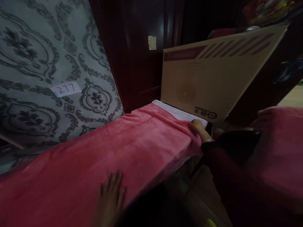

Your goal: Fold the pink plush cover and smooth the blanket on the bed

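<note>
A pink fleece blanket (pixel 132 145) lies spread over a narrow bed. My left hand (pixel 110 198) rests flat on its near edge, fingers stretched out and apart. My right hand (pixel 198 127), in a dark red sleeve with a bracelet at the wrist, reaches to the blanket's far corner. There its fingers curl closed on the blanket's edge, next to a strip of striped sheet (pixel 176 112) that shows beyond the blanket.
A large flat cardboard box (pixel 213 78) leans at the head of the bed. A patterned grey mattress (pixel 47 72) with a paper label "277" stands upright on the left. Dark wooden cabinets fill the back. More pink fabric (pixel 281 148) lies at the right.
</note>
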`<state>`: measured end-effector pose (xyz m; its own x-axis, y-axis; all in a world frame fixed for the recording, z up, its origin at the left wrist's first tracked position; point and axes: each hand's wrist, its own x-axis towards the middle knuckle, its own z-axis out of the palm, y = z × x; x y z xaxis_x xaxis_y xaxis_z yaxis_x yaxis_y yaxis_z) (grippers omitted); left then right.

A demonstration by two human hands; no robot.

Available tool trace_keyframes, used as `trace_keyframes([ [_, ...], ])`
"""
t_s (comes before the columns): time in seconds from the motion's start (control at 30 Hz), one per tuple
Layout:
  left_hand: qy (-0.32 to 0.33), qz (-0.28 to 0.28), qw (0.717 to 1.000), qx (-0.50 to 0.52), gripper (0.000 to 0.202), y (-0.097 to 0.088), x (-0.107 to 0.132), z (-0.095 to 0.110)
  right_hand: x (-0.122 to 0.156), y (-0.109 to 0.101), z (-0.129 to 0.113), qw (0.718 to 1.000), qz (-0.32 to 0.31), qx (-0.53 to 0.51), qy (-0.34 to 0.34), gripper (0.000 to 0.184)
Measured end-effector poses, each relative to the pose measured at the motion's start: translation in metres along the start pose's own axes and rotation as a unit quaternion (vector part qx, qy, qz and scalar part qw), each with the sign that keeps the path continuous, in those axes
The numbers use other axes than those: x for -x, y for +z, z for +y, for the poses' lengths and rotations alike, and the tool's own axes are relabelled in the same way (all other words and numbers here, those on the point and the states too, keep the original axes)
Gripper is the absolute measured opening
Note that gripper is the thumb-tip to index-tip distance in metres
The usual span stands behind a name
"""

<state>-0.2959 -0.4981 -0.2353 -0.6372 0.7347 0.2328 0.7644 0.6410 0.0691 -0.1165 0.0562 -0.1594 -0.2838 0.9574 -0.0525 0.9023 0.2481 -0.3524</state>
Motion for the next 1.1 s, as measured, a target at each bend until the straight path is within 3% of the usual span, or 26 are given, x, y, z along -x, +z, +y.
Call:
trace_keyframes([
  [0.13,0.007,-0.010,1.000,0.000,0.056,0.003,0.002,-0.003,-0.009,-0.004,0.002,0.993,0.096,-0.007,0.067,0.048],
  [0.23,-0.004,-0.011,1.000,0.003,0.054,0.006,0.003,-0.006,-0.015,0.007,0.007,0.990,0.124,-0.016,0.071,0.046],
  [0.37,0.000,0.000,1.000,0.009,0.052,0.013,0.004,-0.011,-0.021,0.028,0.014,0.992,0.102,-0.012,0.070,0.043],
  [0.47,0.012,0.021,1.000,0.006,0.051,0.017,0.006,-0.017,-0.025,0.031,0.017,0.992,0.089,-0.010,0.083,0.043],
  [0.67,0.165,0.155,0.974,0.029,0.059,0.012,0.011,-0.023,-0.030,0.015,0.018,0.996,0.059,-0.012,0.061,0.040],
  [0.8,0.219,0.195,0.955,0.043,0.054,0.005,0.013,-0.012,-0.033,0.012,0.011,0.999,0.031,-0.011,0.028,0.043],
  [0.93,0.175,0.157,0.967,0.101,0.040,-0.005,0.011,-0.006,-0.032,0.016,0.006,0.999,0.036,-0.003,0.031,0.040],
  [1.1,0.037,0.121,0.974,0.189,0.034,-0.036,-0.001,-0.032,-0.021,0.015,0.015,0.998,0.053,0.005,0.029,0.047],
])
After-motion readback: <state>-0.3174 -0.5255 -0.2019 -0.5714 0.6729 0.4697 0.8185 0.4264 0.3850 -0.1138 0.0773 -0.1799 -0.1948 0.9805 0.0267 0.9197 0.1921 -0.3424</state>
